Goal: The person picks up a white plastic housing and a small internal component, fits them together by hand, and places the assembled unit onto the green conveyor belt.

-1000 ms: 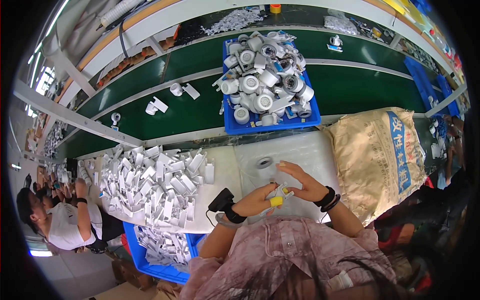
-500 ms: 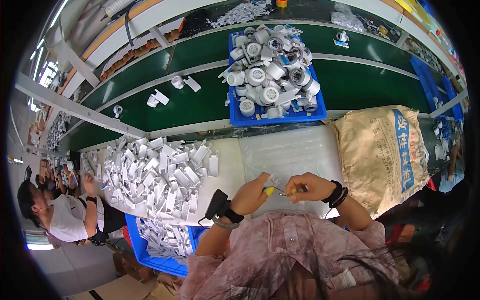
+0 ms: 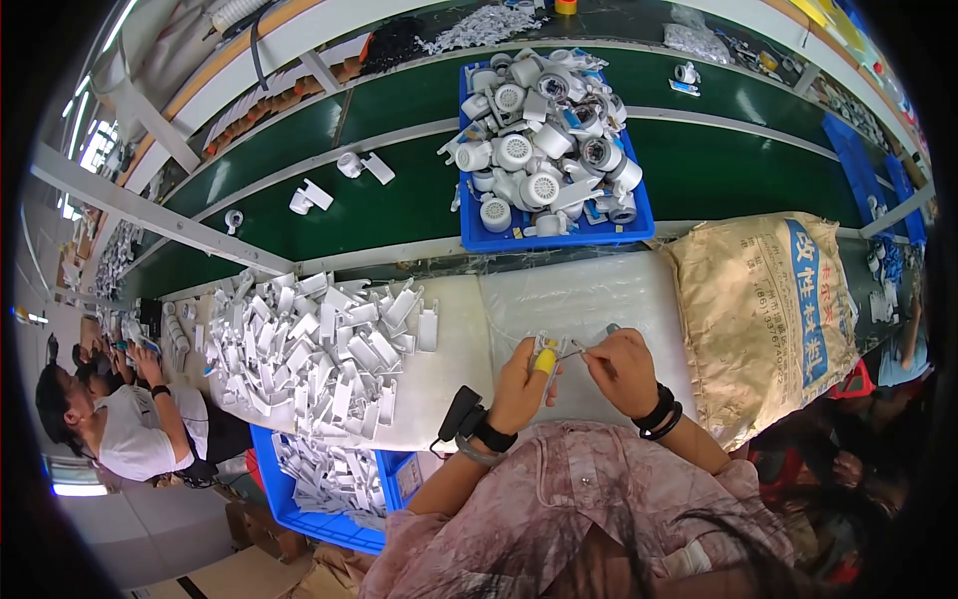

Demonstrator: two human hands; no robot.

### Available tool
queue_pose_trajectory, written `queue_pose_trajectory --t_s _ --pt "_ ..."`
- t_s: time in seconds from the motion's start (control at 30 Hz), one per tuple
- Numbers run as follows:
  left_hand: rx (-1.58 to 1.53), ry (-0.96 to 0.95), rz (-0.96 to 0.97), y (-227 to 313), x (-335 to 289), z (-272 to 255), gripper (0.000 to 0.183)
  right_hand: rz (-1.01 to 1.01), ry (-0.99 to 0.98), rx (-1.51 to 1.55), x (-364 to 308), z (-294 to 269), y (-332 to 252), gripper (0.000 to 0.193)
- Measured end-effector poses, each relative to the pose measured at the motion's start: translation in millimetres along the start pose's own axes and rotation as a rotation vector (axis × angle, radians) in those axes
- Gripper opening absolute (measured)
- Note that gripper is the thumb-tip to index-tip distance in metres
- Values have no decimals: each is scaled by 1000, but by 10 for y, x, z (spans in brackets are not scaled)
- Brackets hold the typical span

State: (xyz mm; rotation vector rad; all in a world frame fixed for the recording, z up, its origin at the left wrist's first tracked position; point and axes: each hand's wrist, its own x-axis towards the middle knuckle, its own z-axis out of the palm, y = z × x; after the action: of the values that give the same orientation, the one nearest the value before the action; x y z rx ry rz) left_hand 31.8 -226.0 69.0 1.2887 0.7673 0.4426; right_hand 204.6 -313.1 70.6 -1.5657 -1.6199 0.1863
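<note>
Left hand [image 3: 521, 384]: over the table [image 3: 459, 354], near its near edge; grip closed on a small white piece [image 3: 542, 341], a yellow patch [image 3: 545, 360], perhaps a finger wrap, at the thumb. Right hand [image 3: 624, 371]: just beside it; fingertips pinched together, apparently clamped on a thin dark piece [image 3: 570, 353] that reached toward the white one. Whether the two pieces touched could not be told. Grey object [image 3: 613, 327]: at the right hand's far side, hold unclear.

Step in hand, by judgement: close two-handed work on the white piece. Next move seemed to call for a steady left grip and fine aim from the right.

White brackets [image 3: 329, 344]: heaped toward the table's left end. Paper sack [image 3: 738, 324]: brown, at its right end. Blue crate [image 3: 559, 239]: beyond the far edge, heaped with round-headed white units [image 3: 514, 150]. Blue tub [image 3: 324, 534]: below the near edge, holding white parts.
</note>
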Motion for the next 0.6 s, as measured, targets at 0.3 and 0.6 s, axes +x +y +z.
queue_pose_trajectory --t_s 0.3,0.6 --pt "-77 -54 52 21 -30 89 37 -64 60 107 -1 15 -85 22" --pt "5 -107 98 72 -99 125 29 -96 154 61 12 13 -112 26"
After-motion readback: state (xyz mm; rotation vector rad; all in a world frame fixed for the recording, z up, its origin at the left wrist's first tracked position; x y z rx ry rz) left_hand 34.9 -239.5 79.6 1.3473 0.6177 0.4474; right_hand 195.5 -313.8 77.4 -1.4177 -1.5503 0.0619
